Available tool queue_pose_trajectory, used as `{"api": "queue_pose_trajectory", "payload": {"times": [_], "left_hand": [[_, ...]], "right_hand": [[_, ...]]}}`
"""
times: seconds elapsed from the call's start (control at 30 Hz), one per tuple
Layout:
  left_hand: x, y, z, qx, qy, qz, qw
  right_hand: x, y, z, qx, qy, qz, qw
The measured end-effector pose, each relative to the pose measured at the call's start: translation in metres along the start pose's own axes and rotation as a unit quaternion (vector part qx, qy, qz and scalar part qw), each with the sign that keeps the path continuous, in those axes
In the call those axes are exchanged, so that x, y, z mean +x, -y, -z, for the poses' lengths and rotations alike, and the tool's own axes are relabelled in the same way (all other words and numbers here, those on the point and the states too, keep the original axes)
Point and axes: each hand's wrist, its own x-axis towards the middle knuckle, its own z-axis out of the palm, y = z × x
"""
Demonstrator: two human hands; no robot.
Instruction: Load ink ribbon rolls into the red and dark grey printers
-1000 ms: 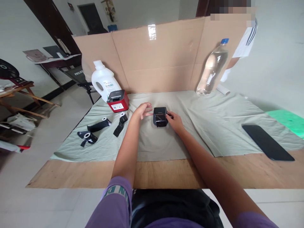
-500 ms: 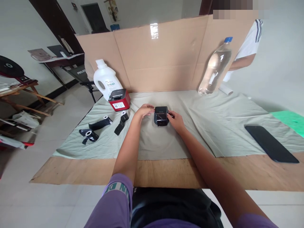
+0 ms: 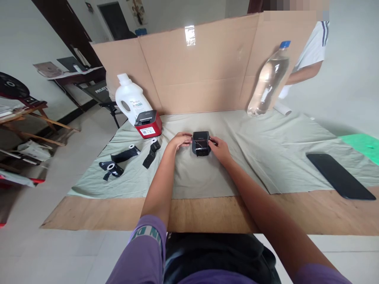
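A small black portable printer (image 3: 201, 144) rests on the cloth in front of me, with a glossy black flap or strip over its near part. My left hand (image 3: 180, 140) lies at its left side, fingers stretched out, their tips at its edge. On the other side, my right hand (image 3: 219, 149) has its thumb and fingers closed on the printer's right edge. Left of my hands lie black rolls with white cores, partly unwound: one roll (image 3: 154, 145) near my left forearm, another (image 3: 132, 150) beyond it, and a third roll (image 3: 115, 169) nearer the cloth's left edge.
A red and black box-shaped printer (image 3: 148, 124) stands before a white jug (image 3: 132, 98). Behind is a cardboard panel (image 3: 195, 75). A clear bottle (image 3: 268, 83) leans at the right, a person's arm (image 3: 306, 73) behind it. A black phone (image 3: 340, 175) lies near the right front.
My left fingers have drawn closer together and lower beside the printer. The right hand keeps its place. The view has shifted slightly.
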Motion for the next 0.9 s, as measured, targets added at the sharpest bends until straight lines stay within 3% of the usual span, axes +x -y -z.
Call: {"api": "queue_pose_trajectory", "payload": {"times": [0.63, 0.9], "left_hand": [[0.003, 0.000, 0.000, -0.004, -0.003, 0.011, 1.000], [-0.005, 0.003, -0.006, 0.012, -0.029, -0.002, 1.000]], "right_hand": [[-0.001, 0.004, 0.001, -0.014, -0.010, -0.010, 1.000], [-0.002, 0.007, 0.002, -0.003, -0.006, -0.015, 1.000]]}}
